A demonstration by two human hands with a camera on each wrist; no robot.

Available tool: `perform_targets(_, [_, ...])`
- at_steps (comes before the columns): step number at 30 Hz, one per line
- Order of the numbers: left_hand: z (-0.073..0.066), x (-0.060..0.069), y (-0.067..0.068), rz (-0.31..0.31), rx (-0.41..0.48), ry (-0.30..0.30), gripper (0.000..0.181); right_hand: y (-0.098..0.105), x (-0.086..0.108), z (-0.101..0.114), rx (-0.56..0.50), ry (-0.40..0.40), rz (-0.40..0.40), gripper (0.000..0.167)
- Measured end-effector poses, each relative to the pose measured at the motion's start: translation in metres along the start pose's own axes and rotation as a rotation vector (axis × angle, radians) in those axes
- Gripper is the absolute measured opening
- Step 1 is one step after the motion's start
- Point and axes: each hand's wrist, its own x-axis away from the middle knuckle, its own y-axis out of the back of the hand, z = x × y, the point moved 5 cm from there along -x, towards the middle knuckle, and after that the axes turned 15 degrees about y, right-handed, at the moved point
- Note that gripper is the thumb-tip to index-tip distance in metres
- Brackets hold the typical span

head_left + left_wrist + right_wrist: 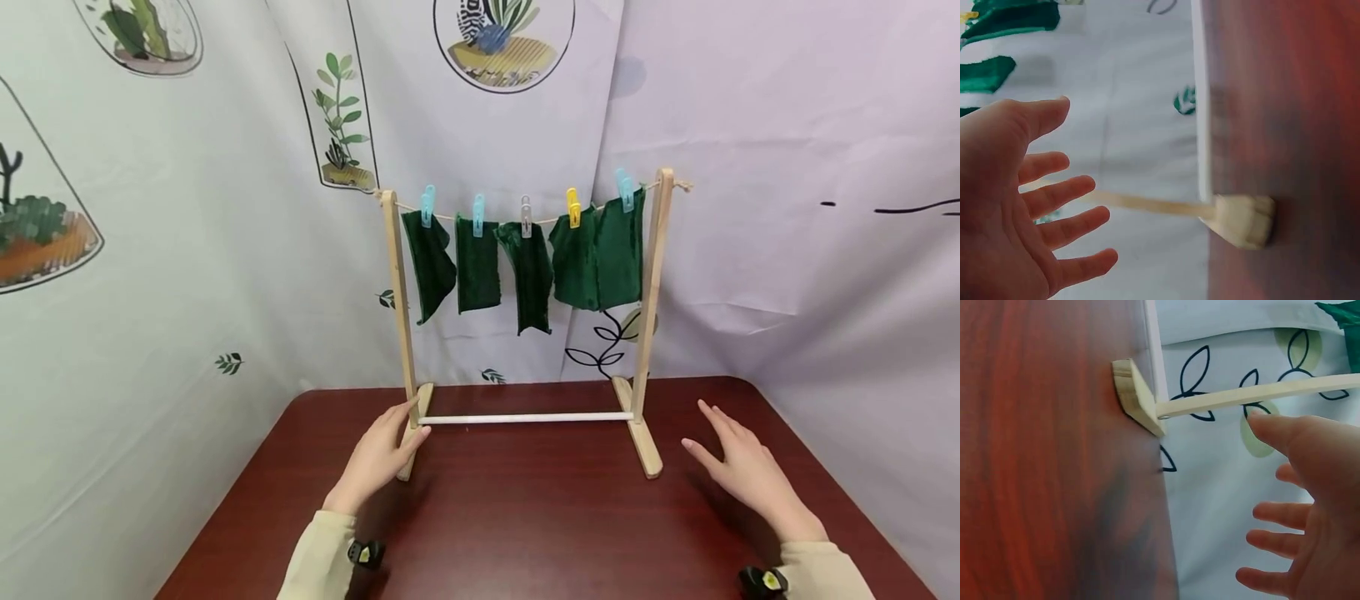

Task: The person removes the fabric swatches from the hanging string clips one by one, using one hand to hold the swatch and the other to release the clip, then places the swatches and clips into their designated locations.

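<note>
A person's left hand [375, 454] and right hand [750, 471] flank the near side of a wooden rack [400, 300], fingers extended and spread, neither gripping anything. The left hand is beside the rack's left foot, though whether its fingertips touch cannot be told; the right is apart from the rack's right foot. Pale sleeves [318, 554] and black wrist devices [366, 553] show in front of the rack.

The rack stands upright on a reddish-brown desk [525, 517], whose glossy top extends to both sides of its feet. A white crossbar [525, 417] joins the rack's posts low down. Five green cloths [477, 271] hang from a cord [446, 217] strung between the rack's tops, under three light blue clips [427, 207], one clear clip [526, 217] and one yellow clip [573, 208].

Behind the rack, a creased, pale fabric backdrop [712, 275] surrounds the desk. Its printed containers hold plants: a tall vessel [347, 133] with a leafy sprig above the rack's left post, a round vessel [517, 62] with a spiky plant above its middle, and a vessel [45, 225] of cactus shapes well to its left.
</note>
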Motion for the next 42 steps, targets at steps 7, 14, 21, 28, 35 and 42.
perform_targets(7, [-0.031,-0.02,0.016,0.037,0.067,-0.07,0.06,0.025,-0.015,0.007,-0.06,0.035,-0.05,0.074])
perform_targets(14, [-0.063,-0.039,0.039,0.035,0.105,-0.104,0.06,0.061,-0.037,0.015,-0.112,0.08,-0.11,0.065])
perform_targets(21, [-0.103,-0.057,0.071,-0.019,0.158,-0.214,0.06,0.101,-0.064,0.028,-0.169,0.072,-0.175,0.06])
perform_targets(28, [-0.13,-0.064,0.089,-0.058,0.221,-0.263,0.06,0.129,-0.086,0.042,-0.223,0.036,-0.224,0.059])
perform_targets(35, [-0.16,-0.07,0.098,-0.094,0.261,-0.326,0.059,0.147,-0.105,0.06,-0.238,0.036,-0.308,0.056])
perform_targets(42, [-0.202,-0.078,0.102,-0.087,0.295,-0.388,0.057,0.151,-0.132,0.084,-0.294,0.079,-0.32,0.056])
